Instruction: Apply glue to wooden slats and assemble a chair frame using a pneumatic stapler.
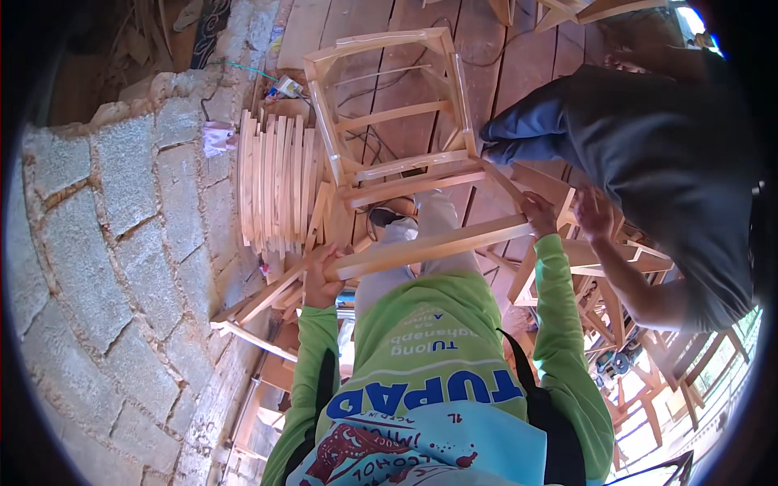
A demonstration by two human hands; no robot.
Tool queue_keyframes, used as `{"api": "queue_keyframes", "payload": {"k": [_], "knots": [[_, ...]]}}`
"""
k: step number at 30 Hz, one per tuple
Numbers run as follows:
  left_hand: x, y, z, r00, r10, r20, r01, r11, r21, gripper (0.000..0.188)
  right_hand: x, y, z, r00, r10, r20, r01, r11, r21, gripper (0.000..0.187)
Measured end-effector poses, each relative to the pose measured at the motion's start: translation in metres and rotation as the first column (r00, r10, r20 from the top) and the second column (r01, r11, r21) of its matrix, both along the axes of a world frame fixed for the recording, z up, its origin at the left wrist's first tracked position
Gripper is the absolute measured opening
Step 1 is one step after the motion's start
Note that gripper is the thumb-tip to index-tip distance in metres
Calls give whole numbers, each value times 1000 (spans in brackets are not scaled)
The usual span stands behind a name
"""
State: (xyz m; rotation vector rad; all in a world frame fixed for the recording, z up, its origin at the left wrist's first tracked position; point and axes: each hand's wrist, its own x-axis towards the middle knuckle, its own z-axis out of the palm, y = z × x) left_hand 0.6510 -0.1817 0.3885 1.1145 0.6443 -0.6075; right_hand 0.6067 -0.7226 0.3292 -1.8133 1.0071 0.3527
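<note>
A pale wooden bar [429, 247] runs across in front of my body at waist height, its right end tilted slightly farther away. My left hand [322, 275] is closed round its left end, beside other wooden pieces. My right hand [539, 214] grips the right end, where a narrower slat [504, 183] slants away; whether the slat is joined to the bar I cannot tell. Just beyond, an open wooden seat frame [392, 172] with crosspieces stands on the plank floor. My shoe [387, 215] shows partly between the frame and the bar.
Many curved slats [274, 182] are stacked at left, beside a concrete-block wall [121, 235]. Close on my right stands a co-worker [648, 162] in a dark shirt, one hand [596, 212] near my right hand. Wooden chair parts [612, 304] crowd the right. Cables lie on the floor.
</note>
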Motion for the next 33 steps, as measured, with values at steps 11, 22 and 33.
{"api": "queue_keyframes", "payload": {"k": [11, 22, 33], "knots": [[-21, 30, -38, 863, -368, 347, 272, 916, 297, 68, 13, 3, -6, 998, 38, -44, -48, 970, -240, 30], [-17, 6, -19, 992, 109, 67, -105, 993, -60, 45, 39, 28, 56, 964, -131, -231, 126, 991, -36, 42], [-177, 26, -46, 904, 389, -177, -353, 914, 202, 25, 108, 15, 26, 713, 673, 194, -462, 660, -593, 39]]}}
